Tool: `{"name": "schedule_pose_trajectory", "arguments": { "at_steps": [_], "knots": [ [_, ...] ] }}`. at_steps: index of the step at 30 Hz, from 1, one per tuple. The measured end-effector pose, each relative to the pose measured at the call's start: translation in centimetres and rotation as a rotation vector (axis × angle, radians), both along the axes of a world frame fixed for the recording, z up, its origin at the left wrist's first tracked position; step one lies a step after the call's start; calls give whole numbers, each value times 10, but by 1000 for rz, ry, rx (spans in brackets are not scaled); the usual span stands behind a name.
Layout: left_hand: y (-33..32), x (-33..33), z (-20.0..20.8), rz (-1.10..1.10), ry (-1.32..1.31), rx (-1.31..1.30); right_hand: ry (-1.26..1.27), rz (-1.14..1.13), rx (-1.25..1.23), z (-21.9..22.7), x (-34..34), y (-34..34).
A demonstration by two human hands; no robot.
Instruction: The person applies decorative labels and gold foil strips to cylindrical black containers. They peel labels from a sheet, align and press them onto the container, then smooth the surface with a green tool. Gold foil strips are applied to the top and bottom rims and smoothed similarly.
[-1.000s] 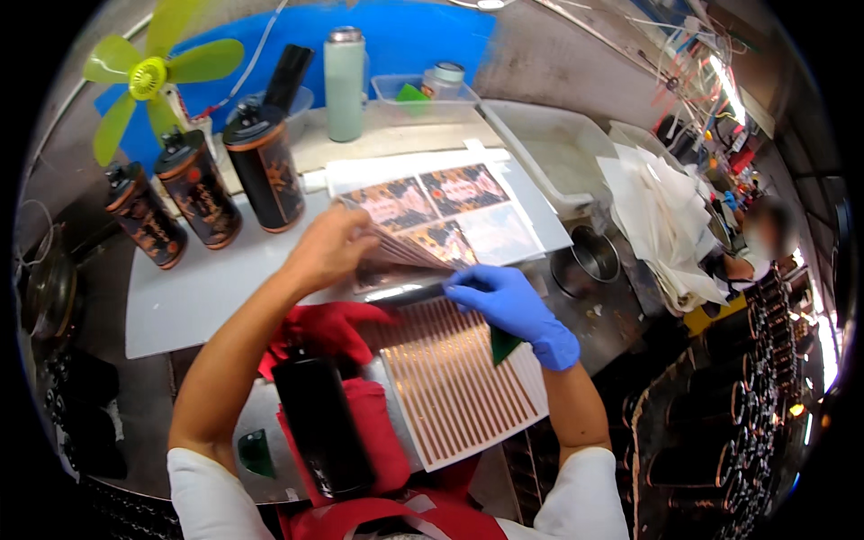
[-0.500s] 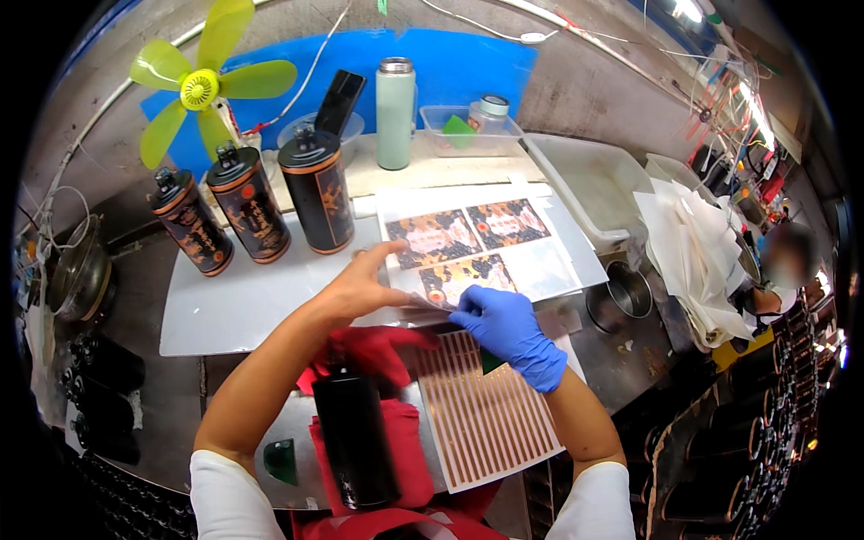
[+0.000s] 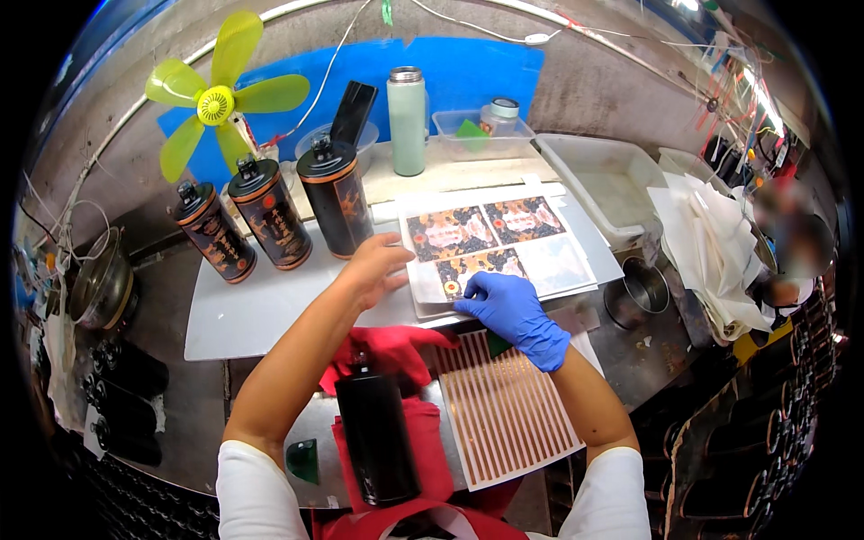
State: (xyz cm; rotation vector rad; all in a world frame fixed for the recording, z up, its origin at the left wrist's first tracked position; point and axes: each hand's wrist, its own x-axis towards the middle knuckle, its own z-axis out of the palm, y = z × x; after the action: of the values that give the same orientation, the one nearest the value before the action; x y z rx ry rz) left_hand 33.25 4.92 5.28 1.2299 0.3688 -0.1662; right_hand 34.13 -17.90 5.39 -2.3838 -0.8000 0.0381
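Observation:
A stack of white sheets lies on a pale board (image 3: 261,310). On its top is a sheet of printed labels (image 3: 450,236) with dark floral patterns in orange and black. My right hand (image 3: 513,315), in a blue glove, pinches this sheet's near edge, which curls up slightly. Bare and with fingers apart, my left hand (image 3: 376,268) is at the sheet's left edge. Below my hands a plain black bottle (image 3: 378,436) lies on red cloth (image 3: 432,432). Beside it is a white sheet with copper stripes (image 3: 508,409). A dark green scraper-like piece (image 3: 302,460) lies left of the bottle.
Three decorated black bottles (image 3: 279,220) stand at the back left near a yellow-green fan (image 3: 216,106). Behind the sheets is a pale green flask (image 3: 407,121). A clear plastic tub (image 3: 603,180), a metal cup (image 3: 637,288) and crumpled white papers (image 3: 706,243) line the right. A person is farther right.
My left hand has come off the label sheet's near-left corner and opened beside its edge. The right hand keeps its pinch at the near edge. The whole view has shifted slightly.

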Motion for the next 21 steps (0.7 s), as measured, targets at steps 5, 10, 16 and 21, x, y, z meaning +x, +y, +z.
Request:
{"name": "schedule_pose_trajectory", "arguments": {
  "at_steps": [5, 10, 16, 21],
  "knots": [
    [-7, 4, 11, 80, 56, -7, 53, -95, 140, 11, 8, -33],
    [-16, 27, 4, 99, 169, 118, -118, -684, 63, 11, 72, -134],
    [-13, 38, -7, 82, 123, 95, 21, -540, -99, -16, 99, -150],
    [-41, 28, 15, 0, -43, 291, -34, -502, -64, -22, 95, -155]
  ]
}}
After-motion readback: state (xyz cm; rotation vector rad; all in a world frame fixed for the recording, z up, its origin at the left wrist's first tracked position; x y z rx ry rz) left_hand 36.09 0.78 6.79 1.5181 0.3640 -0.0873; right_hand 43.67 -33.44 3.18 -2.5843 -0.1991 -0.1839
